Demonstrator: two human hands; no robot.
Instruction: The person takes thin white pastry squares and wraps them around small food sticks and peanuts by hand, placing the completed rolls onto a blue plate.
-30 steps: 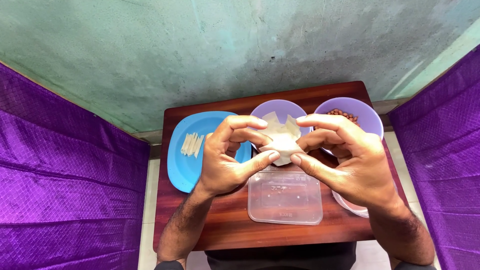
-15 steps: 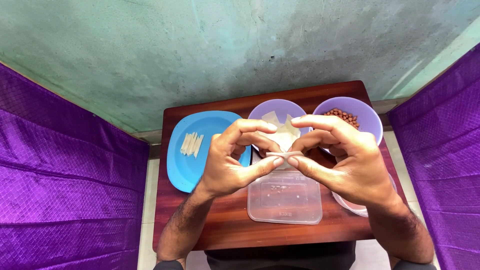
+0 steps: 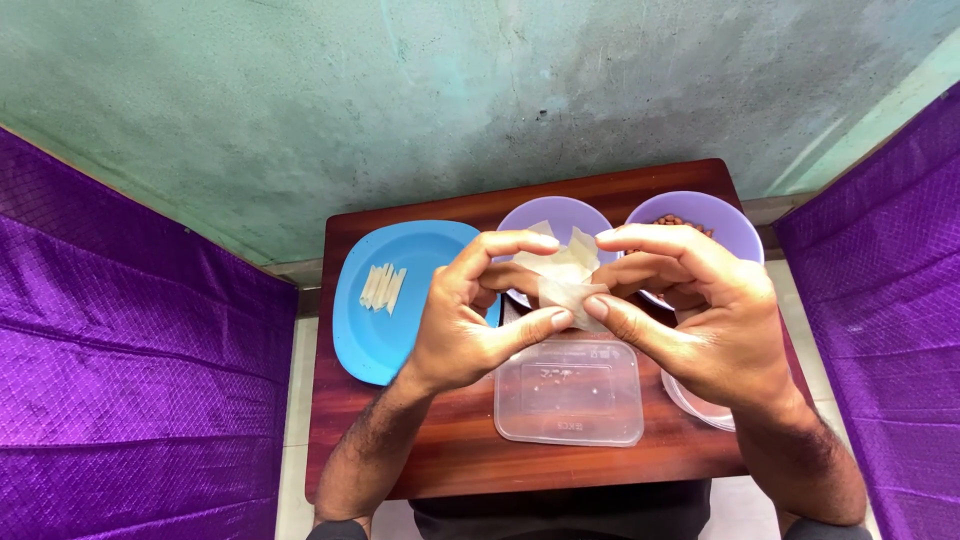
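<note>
Both hands, left hand [image 3: 462,318] and right hand [image 3: 700,310], pinched thin pale pastry wrapper [image 3: 562,272] between fingertips, above clear plastic container [image 3: 568,390]. Risk judged: uneven pull could tear sheet.

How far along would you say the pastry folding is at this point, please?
Done: a few pale folded pastry rolls lie on the round blue plate. In hand: the left hand and right hand pinch a thin pale pastry sheet, partly folded. Left: brown filling in the right purple bowl.
</note>
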